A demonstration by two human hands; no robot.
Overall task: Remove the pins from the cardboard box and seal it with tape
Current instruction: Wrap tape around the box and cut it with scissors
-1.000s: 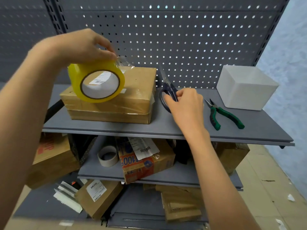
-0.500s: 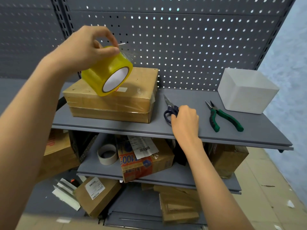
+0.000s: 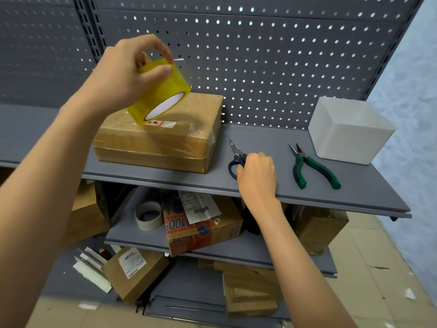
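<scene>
While the left hand (image 3: 123, 76) grips one yellow tape roll (image 3: 160, 91) from above, fingers and thumb curled round its rim, the cardboard box (image 3: 160, 136) lies directly beneath that roll on the grey shelf (image 3: 260, 185), wrapped in clear tape, with a small label on top. Well to the right of the box, the right hand (image 3: 256, 175) rests on the shelf, fingers curled over the handles of one pair of scissors (image 3: 236, 157). Just right of that hand lies one pair of green-handled pliers (image 3: 312, 166). Beyond them stands one white container (image 3: 350, 133); its inside cannot be seen.
</scene>
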